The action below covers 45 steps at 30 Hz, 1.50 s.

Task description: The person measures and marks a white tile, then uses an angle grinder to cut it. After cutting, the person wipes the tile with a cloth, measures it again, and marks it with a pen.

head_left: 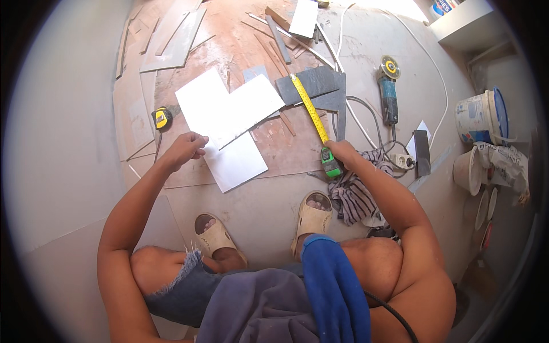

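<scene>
My left hand (190,147) is over the left edge of overlapping white tiles (234,160), its fingers loosely curled and apart. My right hand (342,153) grips a green tape measure (331,164), whose yellow blade (309,106) stretches out to overlapping dark grey tiles (303,83). A second, yellow-and-black tape measure (162,119) lies to the left of the white tiles, on the dusty pinkish board (263,148) beneath the work.
An angle grinder (388,94) lies right, with cables and a power socket (403,161). Offcuts (171,40) lie along the back and left. A striped cloth (357,188) sits beside my sandalled right foot (314,214). Buckets (474,117) and a shelf (460,20) line the right side.
</scene>
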Motion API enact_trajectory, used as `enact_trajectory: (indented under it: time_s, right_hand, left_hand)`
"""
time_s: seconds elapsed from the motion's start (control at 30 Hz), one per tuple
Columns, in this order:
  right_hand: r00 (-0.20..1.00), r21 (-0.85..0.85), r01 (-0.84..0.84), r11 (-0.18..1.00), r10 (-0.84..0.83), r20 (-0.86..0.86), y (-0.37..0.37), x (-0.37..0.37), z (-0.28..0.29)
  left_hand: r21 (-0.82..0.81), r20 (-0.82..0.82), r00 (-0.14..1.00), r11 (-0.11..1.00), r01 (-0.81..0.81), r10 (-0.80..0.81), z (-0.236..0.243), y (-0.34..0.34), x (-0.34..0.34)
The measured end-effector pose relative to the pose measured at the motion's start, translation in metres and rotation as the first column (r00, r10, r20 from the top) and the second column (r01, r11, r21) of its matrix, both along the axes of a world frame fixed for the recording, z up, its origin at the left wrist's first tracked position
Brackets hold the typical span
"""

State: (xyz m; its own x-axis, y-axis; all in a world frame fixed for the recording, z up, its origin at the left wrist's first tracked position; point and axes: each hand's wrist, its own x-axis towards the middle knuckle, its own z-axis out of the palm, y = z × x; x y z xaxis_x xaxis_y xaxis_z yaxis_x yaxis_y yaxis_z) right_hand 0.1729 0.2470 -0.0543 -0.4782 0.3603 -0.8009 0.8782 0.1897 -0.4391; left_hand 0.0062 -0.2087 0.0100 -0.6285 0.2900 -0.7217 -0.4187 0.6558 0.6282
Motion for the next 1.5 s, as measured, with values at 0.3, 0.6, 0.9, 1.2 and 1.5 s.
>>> enact_trajectory:
  time_s: [0.3, 0.6, 0.9, 1.2, 1.5]
  right_hand:
    - [1.000, -0.003, 0.008, 1.000, -0.008, -0.002, 0.002, 0.002, -0.004]
    - [0.999, 0.054, -0.051, 0.997, 0.052, -0.017, 0.005, 0.004, -0.005]
    - [0.970, -0.062, -0.232, 0.971, 0.225, -0.095, -0.031, -0.007, 0.010]
    - [0.997, -0.284, 0.029, 0.958, -0.048, -0.058, -0.046, -0.020, 0.043]
    - [0.992, -0.200, -0.124, 0.972, 0.116, -0.052, -0.027, -0.010, 0.016]
  left_hand:
    - [-0.052, 0.003, 0.999, 0.997, 0.049, -0.049, -0.001, 0.002, 0.003]
    - [-0.064, -0.060, 0.992, 0.993, 0.103, -0.107, -0.009, -0.003, 0.004]
    - [-0.178, -0.130, 0.974, 0.970, 0.163, -0.187, -0.014, 0.001, -0.002]
    - [-0.555, -0.331, 0.749, 0.761, 0.337, -0.574, -0.001, 0.024, -0.001]
    - [-0.675, -0.270, 0.717, 0.657, 0.335, -0.643, -0.006, 0.056, -0.015]
